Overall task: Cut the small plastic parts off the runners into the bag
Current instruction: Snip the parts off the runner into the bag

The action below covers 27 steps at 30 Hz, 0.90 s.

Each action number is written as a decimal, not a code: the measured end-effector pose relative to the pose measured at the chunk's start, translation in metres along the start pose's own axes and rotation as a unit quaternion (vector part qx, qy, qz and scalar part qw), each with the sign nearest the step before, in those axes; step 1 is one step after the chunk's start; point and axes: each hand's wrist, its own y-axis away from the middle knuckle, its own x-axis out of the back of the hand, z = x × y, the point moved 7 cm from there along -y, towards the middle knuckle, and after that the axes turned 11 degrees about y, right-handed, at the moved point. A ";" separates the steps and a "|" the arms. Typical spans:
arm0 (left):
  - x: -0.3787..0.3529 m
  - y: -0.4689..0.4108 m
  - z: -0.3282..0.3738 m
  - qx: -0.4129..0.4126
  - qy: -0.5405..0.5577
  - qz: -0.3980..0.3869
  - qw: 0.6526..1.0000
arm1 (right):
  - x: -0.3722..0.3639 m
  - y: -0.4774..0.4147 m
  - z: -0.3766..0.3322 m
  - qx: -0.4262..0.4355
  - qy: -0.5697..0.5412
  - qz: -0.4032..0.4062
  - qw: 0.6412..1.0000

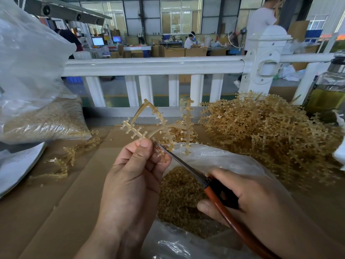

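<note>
Factory floor, stacked cardboard boxes [173, 51], machine screens [98, 41], seated worker [190, 43], high windows [181, 16]

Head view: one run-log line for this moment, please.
left hand holds runner | right hand holds cutter, blade against runner | bag of cut parts below

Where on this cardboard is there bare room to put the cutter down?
Bare cardboard near-left, between the loose runners and your left hand. Crowded: runner pile on the right, open bag beneath your right hand, filled bag far left.
</note>
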 end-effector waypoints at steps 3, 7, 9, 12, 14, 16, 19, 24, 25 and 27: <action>0.000 0.000 0.000 -0.001 -0.001 -0.002 1.000 | 0.000 0.000 0.000 -0.001 0.000 -0.003 1.000; 0.000 0.001 -0.001 -0.001 -0.001 0.001 1.000 | 0.001 0.000 0.000 -0.001 0.006 -0.004 1.000; 0.000 0.000 -0.001 0.000 -0.003 0.002 1.000 | 0.001 0.000 0.001 0.000 0.016 0.002 1.000; 0.001 0.001 -0.001 0.006 -0.001 0.005 1.000 | -0.002 0.000 0.002 0.001 0.021 0.007 1.000; 0.001 0.001 -0.001 0.009 -0.001 0.004 1.000 | -0.003 -0.001 0.003 0.003 0.020 0.015 1.000; 0.001 0.001 -0.001 0.010 -0.003 -0.001 1.000 | -0.003 -0.002 0.003 0.007 0.023 0.022 0.999; 0.000 0.001 -0.003 0.016 -0.004 -0.006 1.000 | -0.004 -0.003 0.005 0.003 0.034 0.022 0.999; -0.001 0.002 -0.005 0.024 -0.011 -0.013 1.000 | -0.004 -0.003 0.007 0.001 0.045 0.023 0.999; -0.002 0.003 -0.005 0.024 -0.013 -0.016 1.000 | -0.004 -0.003 0.008 0.000 0.042 0.024 0.999; -0.003 0.002 -0.006 0.024 -0.016 -0.020 0.999 | -0.003 -0.003 0.008 -0.001 0.037 0.029 0.999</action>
